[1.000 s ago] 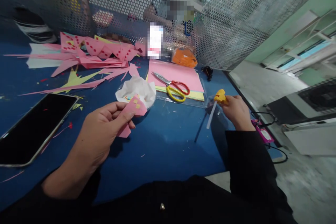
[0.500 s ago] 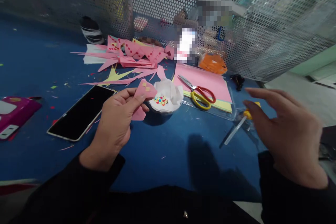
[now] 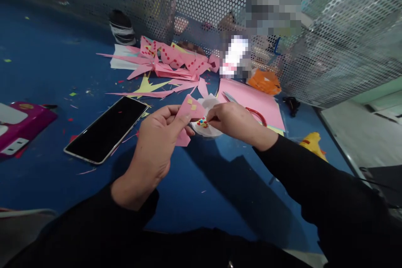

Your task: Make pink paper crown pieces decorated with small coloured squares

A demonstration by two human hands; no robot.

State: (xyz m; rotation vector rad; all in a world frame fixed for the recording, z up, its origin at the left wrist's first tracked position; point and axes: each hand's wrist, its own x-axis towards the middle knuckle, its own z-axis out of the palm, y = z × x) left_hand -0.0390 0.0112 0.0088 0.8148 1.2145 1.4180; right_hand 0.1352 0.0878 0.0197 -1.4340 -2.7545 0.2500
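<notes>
A pink paper cutout (image 3: 194, 111) with small yellow squares on it is pinched between the thumb and fingers of my left hand (image 3: 160, 138). Just right of it, a paper-lined bowl (image 3: 213, 130) holds small red, yellow and blue paper bits (image 3: 201, 122). My right hand (image 3: 234, 120) reaches into this bowl, its thumb and fingertips pressed together over the bits. Whether a bit is between them I cannot make out. Behind the right hand lie scissors (image 3: 259, 116) with a red handle, partly covered, on pink paper sheets (image 3: 251, 97).
A black phone (image 3: 106, 130) lies left of my left hand, beyond it a purple-and-white device (image 3: 28, 127). Pink paper strips and dotted pieces (image 3: 179, 65) spread along the back. A perforated metal screen (image 3: 210, 0) stands behind, with orange paper (image 3: 264, 82) before it.
My right hand has swung left from beside the yellow-topped stick to the bowl, its fingers closing together. My left hand still holds the pink cutout. The view has shifted slightly.
</notes>
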